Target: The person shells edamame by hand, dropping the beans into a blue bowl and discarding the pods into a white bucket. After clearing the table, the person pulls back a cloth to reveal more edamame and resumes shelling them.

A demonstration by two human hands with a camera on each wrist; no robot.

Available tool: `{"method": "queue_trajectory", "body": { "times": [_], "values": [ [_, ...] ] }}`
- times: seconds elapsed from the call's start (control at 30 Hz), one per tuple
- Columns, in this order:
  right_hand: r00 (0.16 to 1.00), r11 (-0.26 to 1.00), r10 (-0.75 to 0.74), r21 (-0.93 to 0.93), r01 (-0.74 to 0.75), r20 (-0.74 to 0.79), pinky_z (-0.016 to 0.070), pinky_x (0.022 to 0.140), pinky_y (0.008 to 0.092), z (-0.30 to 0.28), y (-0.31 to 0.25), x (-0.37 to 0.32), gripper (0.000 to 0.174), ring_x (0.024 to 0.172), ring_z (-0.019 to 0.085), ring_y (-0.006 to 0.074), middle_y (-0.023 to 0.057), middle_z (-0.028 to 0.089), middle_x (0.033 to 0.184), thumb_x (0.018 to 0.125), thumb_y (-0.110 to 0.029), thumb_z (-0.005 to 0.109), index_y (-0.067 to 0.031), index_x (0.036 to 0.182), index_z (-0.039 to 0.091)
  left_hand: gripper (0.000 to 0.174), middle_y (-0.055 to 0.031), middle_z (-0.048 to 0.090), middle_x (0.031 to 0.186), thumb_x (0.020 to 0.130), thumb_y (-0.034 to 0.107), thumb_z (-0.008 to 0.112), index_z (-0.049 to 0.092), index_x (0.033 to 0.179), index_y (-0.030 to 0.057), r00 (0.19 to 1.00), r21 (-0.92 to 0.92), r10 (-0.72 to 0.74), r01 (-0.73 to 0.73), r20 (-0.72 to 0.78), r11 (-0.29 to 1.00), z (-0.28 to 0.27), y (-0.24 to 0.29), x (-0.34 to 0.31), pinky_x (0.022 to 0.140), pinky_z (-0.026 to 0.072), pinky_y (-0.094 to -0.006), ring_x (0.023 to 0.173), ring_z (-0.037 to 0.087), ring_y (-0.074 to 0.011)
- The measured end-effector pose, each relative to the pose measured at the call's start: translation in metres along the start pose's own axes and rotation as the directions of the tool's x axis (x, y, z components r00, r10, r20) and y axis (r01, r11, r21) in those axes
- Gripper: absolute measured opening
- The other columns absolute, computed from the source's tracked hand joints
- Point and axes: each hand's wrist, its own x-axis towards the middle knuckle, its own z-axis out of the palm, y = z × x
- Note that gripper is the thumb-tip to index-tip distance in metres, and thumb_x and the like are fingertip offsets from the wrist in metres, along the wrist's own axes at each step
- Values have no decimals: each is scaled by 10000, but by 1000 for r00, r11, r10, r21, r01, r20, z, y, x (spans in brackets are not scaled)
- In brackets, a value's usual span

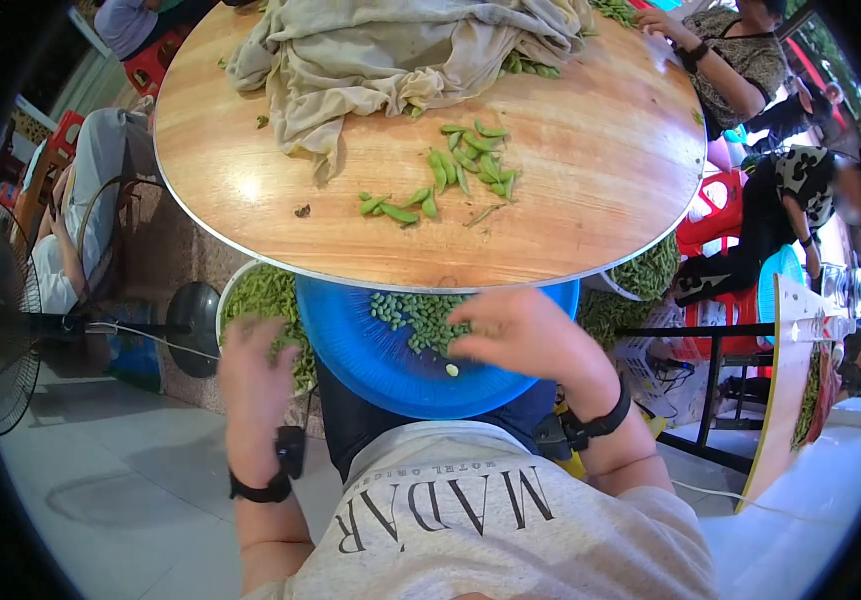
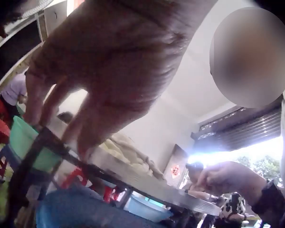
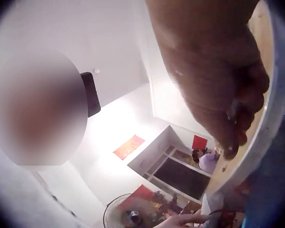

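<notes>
A wide blue basin (image 1: 371, 375) sits on the person's lap with a heap of shelled green beans (image 1: 426, 318) inside. One pale bean (image 1: 453, 370) shows apart from the heap. Over the basin's right side hovers the right hand (image 1: 536, 335), fingers bent, thumb and forefinger apart in the head view. Its fingers (image 3: 242, 123) curl towards the palm in the right wrist view; I cannot tell whether they hold something. The left hand (image 1: 254, 360), blurred, hangs loosely over a container of green pods (image 1: 251, 295) left of the basin. Its fingers (image 2: 59, 102) point down, spread, with nothing visible between them.
A round wooden table (image 1: 241, 190) overhangs the basin, bearing loose green pods (image 1: 466, 160) and a crumpled beige cloth (image 1: 371, 60). Another pod container (image 1: 646, 270) stands right. A floor fan (image 1: 13, 320) is at left. Other people sit around.
</notes>
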Motion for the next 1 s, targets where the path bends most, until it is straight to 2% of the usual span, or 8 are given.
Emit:
{"method": "queue_trajectory", "body": {
  "times": [0.07, 0.17, 0.27, 0.53, 0.73, 0.87, 0.93, 1.0],
  "values": [
    [986, 999, -36, -38, 30, -160, 456, 644, 409, -11, 1, 17, 237, 717, 573, 335, 163, 594, 749, 723, -235, 608, -40, 859, 613, 264, -104, 566, 937, 703, 15, 649, 608, 964, 12, 983, 91, 73, -58, -169, 994, -3, -16, 8, 663, 476, -269, 810, 580, -204],
    [944, 974, -106, -223, 36, -312, 455, 629, 392, -4, 4, 61, 217, 707, 569, 320, 151, 581, 744, 718, -203, 616, -30, 850, 617, 207, -59, 585, 878, 749, 3, 616, 603, 955, -12, 986, -542, -167, 155, 28, 826, -5, 3, 17, 634, 475, -232, 740, 581, -128],
    [949, 930, -107, -367, -9, -295, 451, 620, 404, 5, 11, 88, 171, 695, 560, 321, 135, 562, 734, 714, -166, 594, -28, 814, 609, 181, -90, 593, 876, 761, -19, 607, 600, 942, -20, 996, -780, -79, 87, 48, 619, 9, 25, 20, 570, 462, -204, 684, 575, -92],
    [905, 912, -281, -383, 148, -320, 450, 571, 422, -24, 6, 90, 93, 643, 557, 310, 116, 531, 689, 697, -153, 554, -63, 687, 574, 229, -139, 589, 946, 752, 40, 609, 598, 980, 16, 846, -387, 376, -513, -378, 766, 13, 78, 78, 615, 472, -317, 697, 591, -274],
    [930, 896, -309, -388, 215, -198, 442, 546, 397, -28, -4, 54, 111, 644, 550, 319, 123, 536, 714, 701, -163, 587, -64, 750, 580, 201, -164, 602, 768, 745, 131, 626, 635, 916, 27, 858, -493, 475, -333, 195, 804, 13, 91, 91, 621, 462, -332, 668, 585, -287],
    [964, 971, -161, 139, 193, -213, 405, 483, 299, -13, 5, 15, 184, 540, 514, 194, 65, 527, 655, 794, -212, 564, -29, 800, 588, 240, -81, 611, 667, 710, 46, 664, 620, 939, -9, 898, -691, 375, -119, 232, 713, 14, 83, 53, 508, 420, -249, 549, 542, -124],
    [979, 756, 201, 641, -133, -35, 368, 453, 238, -7, 2, -3, 253, 497, 462, 109, 26, 503, 621, 860, -255, 522, -11, 823, 580, 216, -85, 639, 735, 705, 51, 683, 636, 909, -7, 928, -777, 200, 132, 315, 615, 14, 82, 33, 541, 449, -236, 599, 573, -115],
    [970, 566, 233, 802, -192, 68, 334, 444, 201, 10, 8, -8, 301, 495, 411, 63, -1, 466, 602, 894, -291, 470, -15, 823, 569, 227, -59, 640, 747, 689, 15, 698, 635, 905, -15, 930, -762, 136, 189, 340, 619, 13, 85, 20, 550, 455, -209, 627, 564, -71]
  ]
}}
